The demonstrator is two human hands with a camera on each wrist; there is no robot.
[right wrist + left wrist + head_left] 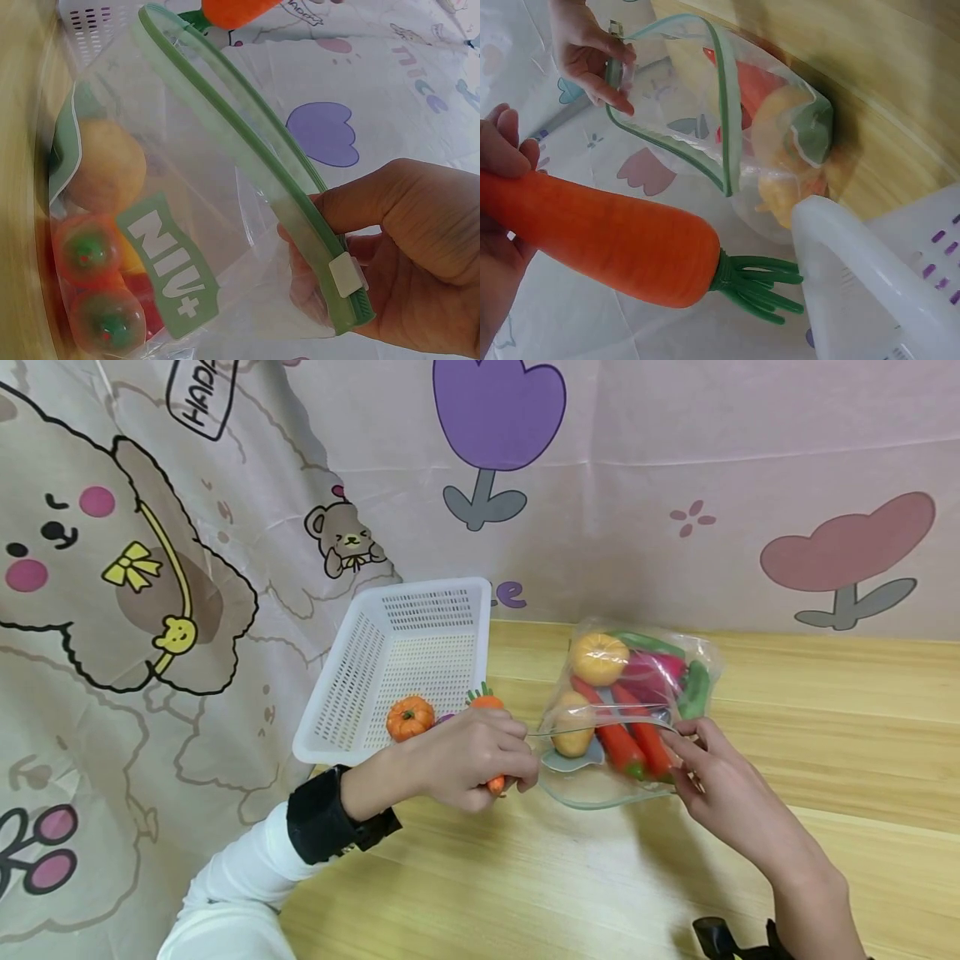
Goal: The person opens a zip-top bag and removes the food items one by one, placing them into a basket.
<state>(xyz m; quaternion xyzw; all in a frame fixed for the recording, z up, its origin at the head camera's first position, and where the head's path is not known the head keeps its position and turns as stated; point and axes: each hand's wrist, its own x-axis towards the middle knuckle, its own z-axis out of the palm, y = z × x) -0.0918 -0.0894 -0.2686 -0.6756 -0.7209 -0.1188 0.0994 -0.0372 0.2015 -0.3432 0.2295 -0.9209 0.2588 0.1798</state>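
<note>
My left hand (480, 760) grips a toy carrot (637, 244) by its narrow end, between the basket and the bag. The carrot's green top points toward the white basket's rim in the left wrist view. With thumb and fingers, my right hand (723, 785) pinches the green-edged mouth of a clear zip bag (225, 157), close to its white slider (347, 274). The bag's mouth stands open. Inside lie two red peppers (618, 743), a yellow pumpkin (599, 659), a tan potato-like piece (572, 727), a dark pink piece (651, 677) and green pieces (695, 689).
A white perforated basket (322, 710) stands left of the bag, holding an orange pumpkin (410, 718) and a purple piece partly hidden by my left hand. The wooden table (862, 735) meets a printed cloth (637, 527) at the back and left.
</note>
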